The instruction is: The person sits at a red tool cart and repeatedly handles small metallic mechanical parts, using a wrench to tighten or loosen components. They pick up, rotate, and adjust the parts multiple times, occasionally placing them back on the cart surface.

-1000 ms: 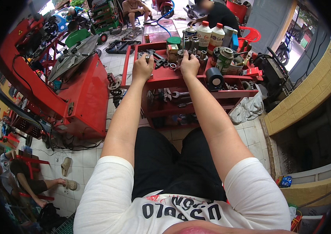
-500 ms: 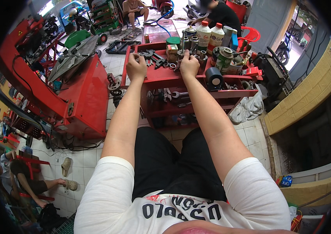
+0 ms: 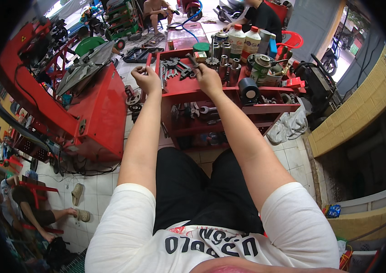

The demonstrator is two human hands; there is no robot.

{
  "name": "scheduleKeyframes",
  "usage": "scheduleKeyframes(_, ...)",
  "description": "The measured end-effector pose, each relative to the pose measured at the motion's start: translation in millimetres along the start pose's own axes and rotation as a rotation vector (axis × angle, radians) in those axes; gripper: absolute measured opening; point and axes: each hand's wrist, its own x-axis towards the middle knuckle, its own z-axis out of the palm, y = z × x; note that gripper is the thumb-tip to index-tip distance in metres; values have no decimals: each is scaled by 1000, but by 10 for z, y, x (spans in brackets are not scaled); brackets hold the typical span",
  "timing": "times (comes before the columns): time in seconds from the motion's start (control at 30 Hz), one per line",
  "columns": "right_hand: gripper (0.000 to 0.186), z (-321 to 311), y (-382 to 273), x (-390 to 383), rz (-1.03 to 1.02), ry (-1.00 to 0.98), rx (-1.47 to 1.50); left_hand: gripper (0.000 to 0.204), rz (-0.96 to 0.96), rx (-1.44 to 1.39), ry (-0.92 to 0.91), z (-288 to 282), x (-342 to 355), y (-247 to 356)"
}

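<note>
My left hand (image 3: 148,80) is raised at the left rim of a red tool cart (image 3: 261,108), its fingers pinched; whatever they hold is too small to make out. My right hand (image 3: 208,79) grips a dark metal tool (image 3: 190,58), held tilted over the tray. Beneath and between my hands lie wrenches (image 3: 171,68). To the right stand upright metal sockets (image 3: 224,66), white bottles with red caps (image 3: 250,45), a green can (image 3: 260,73) and a black cylinder (image 3: 249,91).
A red machine (image 3: 95,118) stands left. Beyond the cart are two people (image 3: 266,22) (image 3: 156,10), scooters (image 3: 192,10) and a black tool case (image 3: 138,55). Another person (image 3: 22,204) sits lower left. A yellow wall (image 3: 347,109) borders the right; a white rag (image 3: 286,125) lies beside it.
My right hand has moved left from among the sockets, lifting the dark tool into a tilt. My left hand has shifted left to the cart's edge and turned, fingers still closed.
</note>
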Motion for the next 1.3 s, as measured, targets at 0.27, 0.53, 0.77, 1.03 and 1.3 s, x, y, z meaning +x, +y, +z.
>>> scheduleKeyframes(0.27, 29, 5, -87, -14, -57, -45, -83, 47, 773, 132, -161, -58, -319, 451)
scheduleKeyframes(0.53, 23, -2, -125, -24, -45, -58, -66, 41, -298, -506, -908, 506, -644, 251)
scheduleKeyframes(0.77, 34, 59, 0, 45, -47, -197, -47, 33, -629, -612, -990, 493, -478, -43)
scheduleKeyframes(1.03, 38, 141, -68, 53, -53, -278, -60, 35, -872, -917, -821, 524, -258, -413)
scheduleKeyframes(1.3, 43, 110, 38, 141, -55, -414, -41, 42, -1091, -1060, -583, 516, -280, -429)
